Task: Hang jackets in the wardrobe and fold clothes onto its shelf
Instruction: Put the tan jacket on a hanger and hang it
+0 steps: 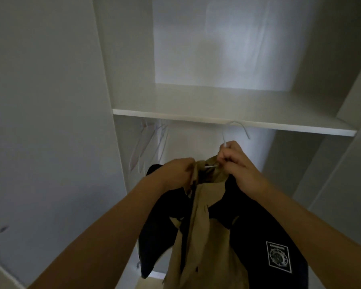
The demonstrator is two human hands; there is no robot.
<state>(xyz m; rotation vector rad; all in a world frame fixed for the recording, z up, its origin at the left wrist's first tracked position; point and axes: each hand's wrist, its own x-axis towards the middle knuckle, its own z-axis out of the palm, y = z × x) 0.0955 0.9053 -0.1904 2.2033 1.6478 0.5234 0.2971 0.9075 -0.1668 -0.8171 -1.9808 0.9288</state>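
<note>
A black and tan jacket [204,230] with a white square patch on its right side hangs in front of me on a white hanger [237,129]. The hanger's hook rises just under the front edge of the wardrobe shelf [196,116]. My right hand [237,163] grips the hanger's neck together with the collar. My left hand [178,171] pinches the tan collar fabric on the other side. The rail is hidden behind the shelf edge.
Several bare white hangers [148,142] hang at the left under the shelf. White wardrobe side panels [113,59] stand to both sides. A door panel [358,101] juts in at the right. The light floor of the wardrobe shows below the jacket.
</note>
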